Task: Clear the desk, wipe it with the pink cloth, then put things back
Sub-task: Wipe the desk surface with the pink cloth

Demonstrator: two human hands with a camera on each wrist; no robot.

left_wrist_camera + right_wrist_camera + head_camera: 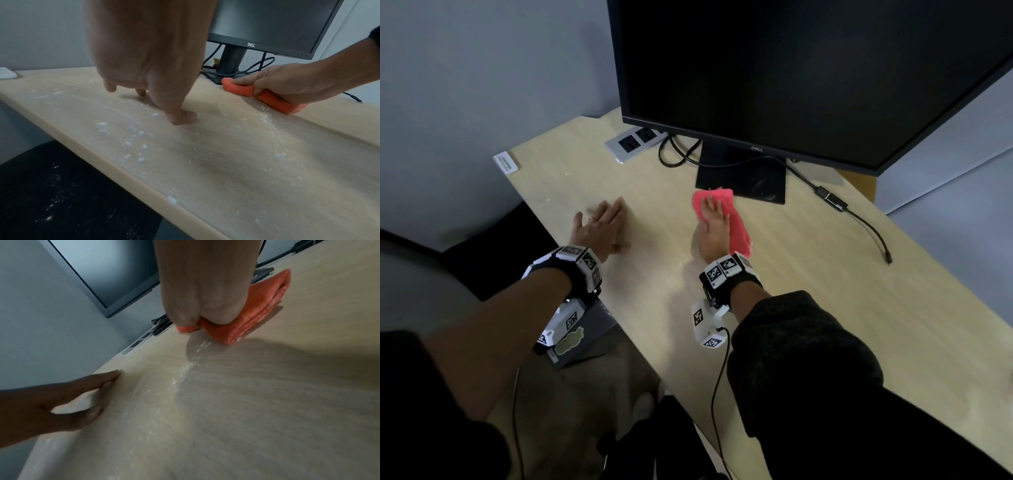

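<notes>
The folded pink cloth (740, 228) lies on the light wooden desk (825, 291), just in front of the monitor's base. My right hand (714, 219) presses down on it with the fingers stretched over its top; in the left wrist view the thumb lies against the near side of the cloth (273, 100). My left hand (602, 226) rests on the bare desk to the left, fingers spread and fingertips touching the wood. White crumbs and powder (127, 142) are strewn over the desk near its left edge. A thin white streak (185, 369) trails behind the cloth (257, 313).
A black monitor (791, 68) stands at the back on a flat base (743, 178). A cable with an adapter (832, 200) trails right across the desk. A socket panel (635, 142) sits at the back left, and a white label (506, 162) at the far left corner. A grey box (582, 339) lies below the desk edge.
</notes>
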